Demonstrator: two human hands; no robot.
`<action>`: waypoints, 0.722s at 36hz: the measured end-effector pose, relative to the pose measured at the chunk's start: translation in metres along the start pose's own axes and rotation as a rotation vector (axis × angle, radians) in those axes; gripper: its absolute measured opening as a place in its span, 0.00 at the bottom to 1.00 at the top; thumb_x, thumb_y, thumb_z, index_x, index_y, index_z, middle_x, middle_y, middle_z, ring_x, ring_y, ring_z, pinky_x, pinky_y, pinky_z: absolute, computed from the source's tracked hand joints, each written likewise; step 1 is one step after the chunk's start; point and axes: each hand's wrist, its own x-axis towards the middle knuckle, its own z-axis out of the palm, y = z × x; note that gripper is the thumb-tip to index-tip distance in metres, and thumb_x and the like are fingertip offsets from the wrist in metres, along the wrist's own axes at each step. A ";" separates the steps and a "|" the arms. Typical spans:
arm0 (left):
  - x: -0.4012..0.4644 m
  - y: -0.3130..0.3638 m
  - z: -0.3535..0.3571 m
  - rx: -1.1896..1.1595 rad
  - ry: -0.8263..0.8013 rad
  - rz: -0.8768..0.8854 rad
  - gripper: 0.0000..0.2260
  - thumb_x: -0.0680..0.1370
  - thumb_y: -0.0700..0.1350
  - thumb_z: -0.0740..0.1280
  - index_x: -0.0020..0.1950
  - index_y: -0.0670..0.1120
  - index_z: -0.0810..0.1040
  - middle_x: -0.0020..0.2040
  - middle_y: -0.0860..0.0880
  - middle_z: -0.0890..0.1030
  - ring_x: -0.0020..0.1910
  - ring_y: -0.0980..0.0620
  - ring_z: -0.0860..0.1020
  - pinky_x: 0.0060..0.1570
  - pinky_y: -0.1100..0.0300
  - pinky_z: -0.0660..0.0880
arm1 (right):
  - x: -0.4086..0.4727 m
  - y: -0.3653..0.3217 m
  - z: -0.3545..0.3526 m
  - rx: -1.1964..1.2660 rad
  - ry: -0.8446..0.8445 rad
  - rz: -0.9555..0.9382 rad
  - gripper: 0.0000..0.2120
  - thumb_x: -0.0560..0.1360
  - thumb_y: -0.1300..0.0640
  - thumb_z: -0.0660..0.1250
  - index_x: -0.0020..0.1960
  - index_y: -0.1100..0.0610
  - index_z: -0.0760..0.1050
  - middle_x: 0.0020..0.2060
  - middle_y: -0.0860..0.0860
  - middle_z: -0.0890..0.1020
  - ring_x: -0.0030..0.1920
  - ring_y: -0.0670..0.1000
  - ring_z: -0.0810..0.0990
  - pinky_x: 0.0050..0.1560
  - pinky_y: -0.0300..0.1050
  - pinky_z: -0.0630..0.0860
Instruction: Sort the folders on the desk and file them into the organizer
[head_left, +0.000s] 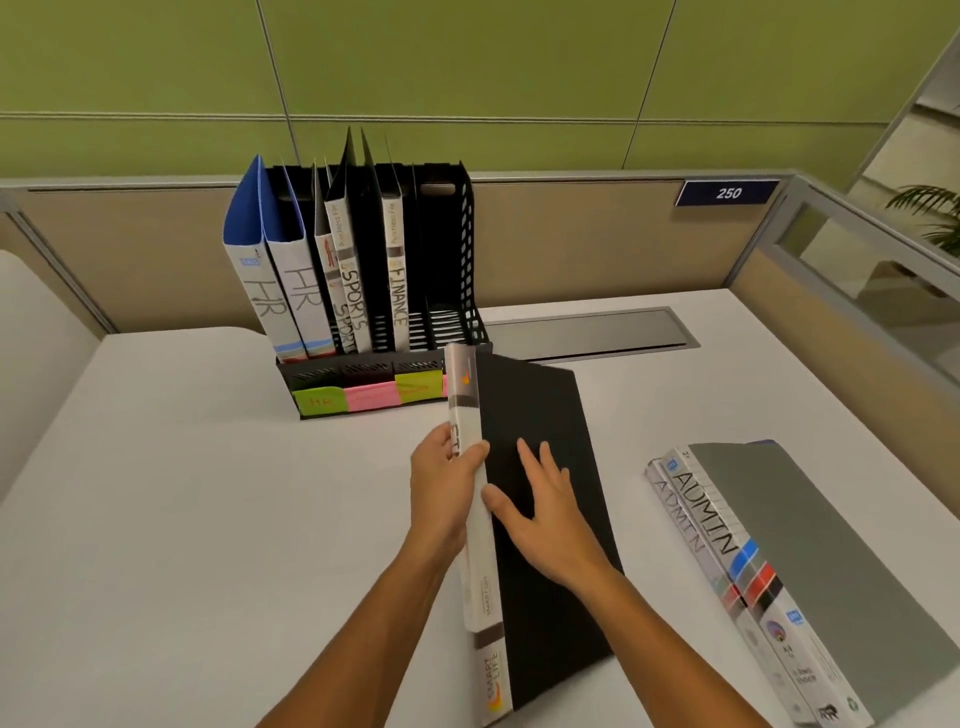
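Gripping white spine of black folder (540, 499), left hand (441, 483) curls round it; right hand (540, 514) lies flat, fingers straight, on cover. Folder tilted above desk (182, 493), top end just before organizer (363, 384). Two ADMIN folders (769, 571) stacked right.
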 end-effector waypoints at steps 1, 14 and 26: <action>0.000 0.009 -0.001 -0.005 0.010 0.039 0.14 0.78 0.42 0.70 0.64 0.48 0.77 0.56 0.49 0.83 0.56 0.50 0.82 0.57 0.50 0.81 | 0.000 -0.010 -0.004 0.003 0.005 -0.026 0.45 0.71 0.25 0.55 0.81 0.39 0.43 0.81 0.43 0.41 0.81 0.56 0.38 0.76 0.66 0.52; -0.033 0.099 -0.004 -0.102 0.098 0.600 0.16 0.76 0.39 0.73 0.54 0.57 0.74 0.46 0.68 0.81 0.49 0.63 0.82 0.45 0.72 0.77 | 0.000 -0.098 -0.053 0.303 0.091 -0.439 0.37 0.76 0.46 0.63 0.79 0.35 0.47 0.80 0.40 0.55 0.79 0.46 0.58 0.74 0.58 0.66; -0.027 0.123 -0.014 -0.192 0.089 0.701 0.18 0.73 0.41 0.75 0.57 0.52 0.73 0.50 0.62 0.81 0.54 0.56 0.82 0.51 0.66 0.79 | 0.009 -0.121 -0.058 -0.051 -0.085 -0.669 0.61 0.70 0.44 0.74 0.77 0.42 0.24 0.80 0.42 0.35 0.81 0.47 0.49 0.75 0.45 0.62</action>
